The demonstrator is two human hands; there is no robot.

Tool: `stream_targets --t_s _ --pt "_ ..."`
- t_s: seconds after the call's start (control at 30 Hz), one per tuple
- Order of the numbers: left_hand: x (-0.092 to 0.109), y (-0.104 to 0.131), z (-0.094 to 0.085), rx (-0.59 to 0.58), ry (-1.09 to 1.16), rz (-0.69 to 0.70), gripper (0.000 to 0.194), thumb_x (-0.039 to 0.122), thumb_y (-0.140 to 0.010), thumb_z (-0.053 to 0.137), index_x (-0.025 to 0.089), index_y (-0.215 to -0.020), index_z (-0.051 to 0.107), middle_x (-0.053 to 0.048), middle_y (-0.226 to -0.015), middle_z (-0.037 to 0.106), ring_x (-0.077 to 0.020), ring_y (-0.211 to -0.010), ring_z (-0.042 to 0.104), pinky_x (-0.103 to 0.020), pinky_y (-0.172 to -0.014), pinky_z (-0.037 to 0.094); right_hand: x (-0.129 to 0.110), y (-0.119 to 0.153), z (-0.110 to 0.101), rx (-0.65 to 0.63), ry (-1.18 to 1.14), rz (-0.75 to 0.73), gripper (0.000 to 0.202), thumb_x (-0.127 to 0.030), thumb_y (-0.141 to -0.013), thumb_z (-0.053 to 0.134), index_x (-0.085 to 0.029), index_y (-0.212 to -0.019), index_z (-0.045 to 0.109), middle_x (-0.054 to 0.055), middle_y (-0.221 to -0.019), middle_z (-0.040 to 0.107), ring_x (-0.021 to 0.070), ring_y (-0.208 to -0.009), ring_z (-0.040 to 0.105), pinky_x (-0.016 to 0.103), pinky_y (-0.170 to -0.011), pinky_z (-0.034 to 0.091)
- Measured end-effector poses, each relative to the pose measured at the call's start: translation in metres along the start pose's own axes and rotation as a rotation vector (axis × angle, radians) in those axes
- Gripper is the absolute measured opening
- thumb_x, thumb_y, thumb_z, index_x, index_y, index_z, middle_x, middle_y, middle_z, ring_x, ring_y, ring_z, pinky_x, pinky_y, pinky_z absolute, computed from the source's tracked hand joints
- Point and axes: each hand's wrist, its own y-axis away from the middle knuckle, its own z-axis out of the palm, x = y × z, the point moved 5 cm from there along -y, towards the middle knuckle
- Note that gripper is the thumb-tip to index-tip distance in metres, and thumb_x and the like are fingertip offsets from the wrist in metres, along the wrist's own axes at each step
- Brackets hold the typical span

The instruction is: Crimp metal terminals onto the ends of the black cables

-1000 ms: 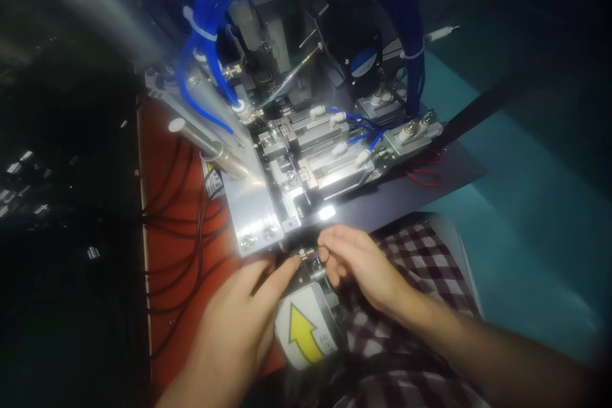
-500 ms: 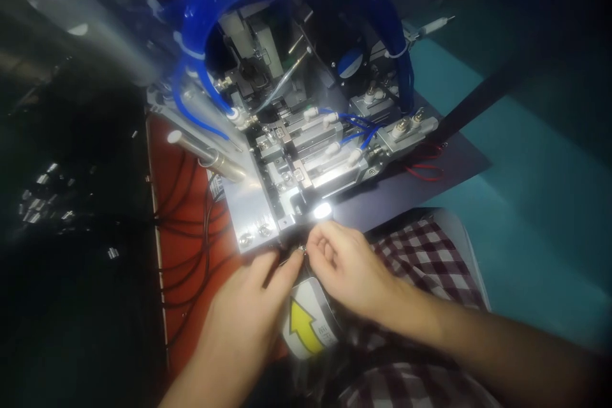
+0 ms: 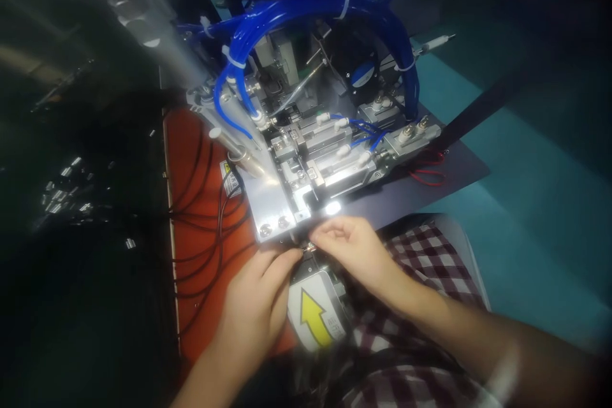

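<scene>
The largest thing is the silver metal machine (image 3: 329, 146) with several rectangular cylinder blocks, and it occupies the middle of the view. Below its left side extends the orange-red flat board (image 3: 205, 325). To the right of the hands, below the machine, is a dark red and white checked cloth (image 3: 435, 255). Over the rear of the machine, a thick bundle of shiny blue plastic tubes (image 3: 296, 5) makes an arch, tied with white straps.

Next in size are the two bare hands, which meet just in front of the machine's near edge. The left hand (image 3: 255, 293) comes from below, with its thumb stretched to the right and its forefinger partly hidden; I cannot tell if these fingers grip something. The right hand (image 3: 356, 248) comes from the right, its fingers bent inward and its thumb near the forefinger; whether something is pinched there, I also cannot tell.

Near the left hand lies the silver smooth metal plate (image 3: 268, 204) with round screws at its near end. Under the hands is a white rounded cover (image 3: 297, 315) bearing a yellow arrow. Thin black cables (image 3: 220, 217) cross the board. The smallest thing, a tiny shiny light-coloured part (image 3: 310, 247), is between the thumb tips of both hands; its shape is unclear.
</scene>
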Motion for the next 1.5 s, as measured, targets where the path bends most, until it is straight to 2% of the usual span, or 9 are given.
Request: stream_targets --t_s 0.17,0.27,0.43,0.57,0.63,0.77,0.97,1.23,1.5 --pt "-0.001 0.002 0.002 -0.013 -0.031 -0.012 0.027 0.010 -0.091 0.042 0.015 -0.107 0.062 -0.007 -0.092 0.063 -0.0150 -0.080 0.061 -0.024 -0.068 0.052 0.004 0.005 0.000 0.039 0.166 -0.223 0.012 -0.028 -0.081 0.060 -0.017 -0.076 0.063 -0.003 -0.060 0.054 0.0112 -0.055 0.048 0.025 -0.055 0.039" --pt "-0.002 0.005 0.004 -0.027 -0.048 -0.006 0.029 0.012 -0.091 0.040 0.016 -0.108 0.064 -0.007 -0.090 0.062 -0.0150 -0.077 0.061 -0.023 -0.066 0.052 0.008 0.007 -0.001 0.037 0.199 -0.253 0.012 -0.028 -0.083 0.058 -0.018 -0.077 0.061 -0.002 -0.062 0.055 0.0116 -0.056 0.048 0.025 -0.055 0.040" --pt "-0.003 0.005 0.003 -0.007 -0.051 -0.001 0.030 0.012 -0.091 0.040 0.016 -0.108 0.065 -0.007 -0.090 0.061 -0.0148 -0.077 0.060 -0.023 -0.066 0.051 0.007 0.001 -0.001 -0.029 0.095 -0.030 0.015 -0.027 -0.082 0.059 -0.016 -0.071 0.057 -0.003 -0.059 0.052 0.0101 -0.053 0.045 0.024 -0.052 0.037" --pt "0.001 0.003 0.001 -0.046 -0.073 0.022 0.029 0.011 -0.091 0.042 0.015 -0.109 0.064 -0.007 -0.090 0.060 -0.0144 -0.077 0.060 -0.022 -0.065 0.051 0.011 -0.007 0.001 -0.243 -0.075 0.260 0.030 -0.026 -0.083 0.057 -0.017 -0.057 0.045 -0.009 -0.048 0.033 0.0045 -0.042 0.024 0.020 -0.043 0.018" --pt "0.002 0.002 0.000 -0.045 -0.082 0.030 0.030 0.010 -0.090 0.042 0.016 -0.110 0.063 -0.007 -0.091 0.059 -0.0143 -0.078 0.060 -0.022 -0.066 0.051 0.019 -0.009 -0.003 -0.270 -0.149 0.362 0.034 -0.024 -0.081 0.059 -0.018 -0.055 0.039 -0.010 -0.048 0.029 0.0031 -0.041 0.019 0.020 -0.042 0.011" --pt "0.000 0.003 0.001 -0.065 -0.079 0.043 0.031 0.007 -0.089 0.044 0.016 -0.113 0.061 -0.007 -0.093 0.058 -0.0140 -0.080 0.060 -0.021 -0.069 0.052 0.026 -0.008 -0.016 -0.113 -0.224 0.199 0.026 -0.028 -0.083 0.058 -0.015 -0.063 0.048 -0.009 -0.053 0.039 0.0028 -0.042 0.030 0.019 -0.044 0.021" --pt "-0.002 0.006 0.001 -0.076 -0.079 0.025 0.031 0.008 -0.089 0.048 0.019 -0.117 0.058 -0.006 -0.101 0.057 -0.0145 -0.088 0.060 -0.022 -0.075 0.051 0.013 0.002 -0.007 -0.189 -0.101 -0.012 0.027 -0.032 -0.088 0.051 -0.015 -0.068 0.057 -0.006 -0.048 0.047 0.0070 -0.044 0.043 0.022 -0.050 0.037" --pt "-0.007 0.006 0.000 -0.051 -0.026 -0.038 0.027 0.009 -0.089 0.052 0.020 -0.112 0.058 -0.005 -0.106 0.062 -0.0143 -0.096 0.062 -0.022 -0.085 0.050 0.015 -0.007 -0.005 -0.215 -0.159 0.061 0.021 -0.029 -0.081 0.061 -0.015 -0.066 0.057 -0.006 -0.051 0.052 0.0060 -0.044 0.045 0.021 -0.049 0.038" --pt "-0.012 0.011 -0.015 -0.258 -0.085 0.009 0.039 0.012 -0.091 0.045 0.025 -0.127 0.054 -0.005 -0.121 0.054 -0.0143 -0.107 0.058 -0.019 -0.090 0.048 0.019 -0.007 -0.010 -0.207 -0.156 0.035 0.017 -0.023 -0.085 0.053 -0.014 -0.071 0.060 -0.005 -0.058 0.055 0.0058 -0.045 0.045 0.022 -0.050 0.039"
